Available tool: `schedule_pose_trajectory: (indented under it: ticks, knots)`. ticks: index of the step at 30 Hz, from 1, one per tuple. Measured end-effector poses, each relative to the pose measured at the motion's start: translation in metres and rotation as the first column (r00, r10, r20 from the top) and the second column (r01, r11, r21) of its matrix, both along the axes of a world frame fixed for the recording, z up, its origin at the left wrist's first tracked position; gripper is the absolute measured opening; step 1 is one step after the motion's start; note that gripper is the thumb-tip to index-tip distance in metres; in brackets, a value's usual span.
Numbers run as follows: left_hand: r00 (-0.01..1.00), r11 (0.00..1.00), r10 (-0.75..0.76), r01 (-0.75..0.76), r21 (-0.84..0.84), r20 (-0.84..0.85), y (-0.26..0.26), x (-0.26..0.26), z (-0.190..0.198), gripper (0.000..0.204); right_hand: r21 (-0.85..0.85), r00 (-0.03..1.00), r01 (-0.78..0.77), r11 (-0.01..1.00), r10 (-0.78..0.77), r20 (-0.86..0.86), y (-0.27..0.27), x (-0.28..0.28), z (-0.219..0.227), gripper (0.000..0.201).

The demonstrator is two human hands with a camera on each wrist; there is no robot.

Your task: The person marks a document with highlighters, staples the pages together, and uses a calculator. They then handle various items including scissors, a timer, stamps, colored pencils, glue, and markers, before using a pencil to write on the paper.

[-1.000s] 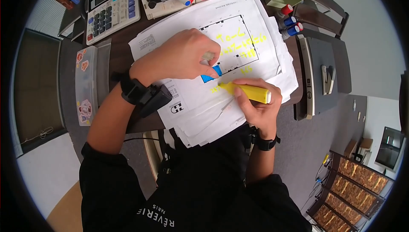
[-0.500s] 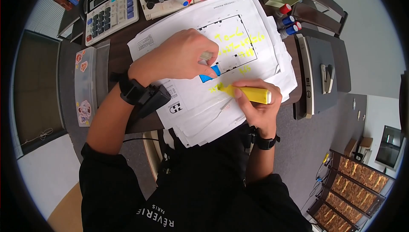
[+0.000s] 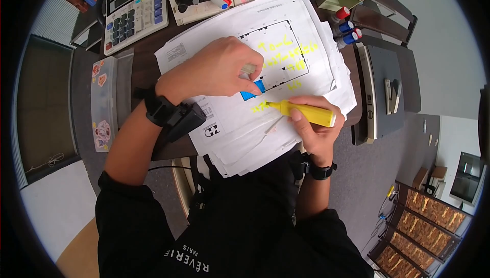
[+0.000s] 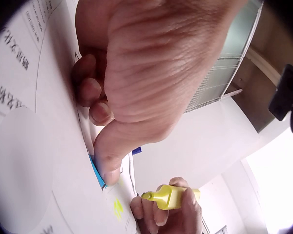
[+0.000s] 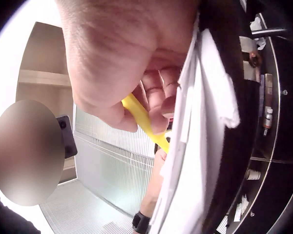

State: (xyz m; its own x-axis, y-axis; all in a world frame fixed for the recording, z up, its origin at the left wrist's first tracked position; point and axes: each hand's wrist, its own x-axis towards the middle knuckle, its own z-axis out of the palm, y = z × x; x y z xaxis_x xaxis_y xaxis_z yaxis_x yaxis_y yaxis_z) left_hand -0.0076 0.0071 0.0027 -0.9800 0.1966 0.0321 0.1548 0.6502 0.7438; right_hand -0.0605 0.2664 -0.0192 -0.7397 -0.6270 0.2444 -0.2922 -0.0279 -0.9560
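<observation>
My right hand (image 3: 319,127) pinches a yellow highlighter (image 3: 309,114), uncapped, its tip beside small yellow writing (image 3: 259,108) on the top printed sheet (image 3: 219,102). In the left wrist view the highlighter (image 4: 171,197) points toward the paper. My left hand (image 3: 217,68) rests on the same sheet with bent fingers. Its thumb (image 4: 108,165) lies over the edge of a blue patch (image 3: 249,95) on the printed plan; part of the patch is hidden. More yellow handwriting (image 3: 283,56) stands inside the plan's black outline.
A calculator (image 3: 135,15) and a pen organizer (image 3: 201,10) stand behind the papers. Capped bottles (image 3: 347,38) stand at the back right, near a closed laptop (image 3: 380,91) with a stapler (image 3: 392,95) on it. A clear stickered case (image 3: 103,104) lies left.
The small yellow writing below the blue patch has grown to the right. My right hand and highlighter have shifted slightly right and toward me. The left hand has kept its place.
</observation>
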Motion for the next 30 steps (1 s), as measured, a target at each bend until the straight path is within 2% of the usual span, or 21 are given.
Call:
schedule_pose_trajectory:
  ticks: [2, 4, 8, 10, 16, 18, 20, 22, 23, 25, 27, 29, 30]
  knots:
    - [0.999, 1.000, -0.009, 0.008, -0.021, -0.037, 0.000, 0.000, -0.001, 0.027, -0.013, 0.998, -0.025, 1.000, 0.024, -0.054, -0.002, -0.001, 0.000, 0.016]
    - [0.997, 0.999, -0.020, 0.017, -0.043, -0.074, 0.000, 0.000, -0.002, 0.027, 0.015, 0.964, -0.133, 0.991, 0.133, -0.230, -0.005, -0.005, 0.004, 0.016]
    - [0.996, 0.999, -0.020, 0.017, -0.030, -0.084, -0.001, 0.000, -0.002, 0.028, 0.021, 0.965, -0.114, 0.993, 0.116, -0.234, -0.002, -0.003, 0.003, 0.016]
    - [0.995, 1.000, -0.018, 0.015, -0.024, -0.098, -0.001, 0.000, -0.003, 0.028, 0.000, 0.999, 0.026, 1.000, -0.026, 0.027, 0.001, 0.001, 0.004, 0.016]
    - [0.998, 1.000, -0.021, 0.019, -0.025, -0.061, 0.001, 0.000, 0.003, 0.029, 0.040, 0.999, 0.019, 0.999, -0.018, -0.039, -0.002, 0.001, 0.005, 0.016]
    - [1.000, 1.000, -0.002, 0.002, 0.009, 0.008, 0.001, 0.000, 0.003, 0.029, 0.040, 0.999, 0.013, 0.999, -0.012, -0.035, -0.002, 0.001, 0.004, 0.017]
    - [1.000, 1.000, -0.006, 0.006, 0.002, -0.031, -0.001, 0.000, -0.001, 0.029, 0.035, 1.000, 0.000, 0.999, 0.001, -0.031, -0.004, 0.000, 0.003, 0.017]
    - [0.997, 1.000, -0.020, 0.019, -0.007, -0.069, -0.001, 0.000, -0.001, 0.029, -0.018, 0.966, -0.114, 0.993, 0.106, -0.237, -0.005, -0.004, 0.000, 0.018]
    - [0.996, 1.000, -0.021, 0.019, -0.022, -0.087, -0.001, 0.000, 0.000, 0.029, -0.019, 0.967, -0.110, 0.994, 0.103, -0.235, -0.006, -0.005, 0.002, 0.018]
    - [0.995, 0.999, -0.024, 0.020, -0.033, -0.101, 0.000, 0.000, -0.001, 0.028, 0.026, 0.935, -0.216, 0.976, 0.214, -0.281, -0.008, -0.005, 0.007, 0.020]
    - [0.993, 0.999, -0.024, 0.021, -0.034, -0.117, 0.000, 0.000, -0.002, 0.028, 0.058, 0.931, -0.213, 0.975, 0.220, -0.290, -0.008, -0.004, 0.007, 0.021]
    - [0.995, 1.000, -0.017, 0.015, -0.021, -0.096, 0.001, 0.000, 0.000, 0.028, 0.017, 0.962, -0.124, 0.992, 0.125, -0.244, -0.008, -0.004, 0.003, 0.019]
    - [0.997, 1.000, -0.010, 0.009, -0.012, -0.075, 0.000, 0.000, 0.001, 0.028, 0.016, 0.960, -0.130, 0.991, 0.129, -0.246, -0.007, -0.003, 0.002, 0.019]
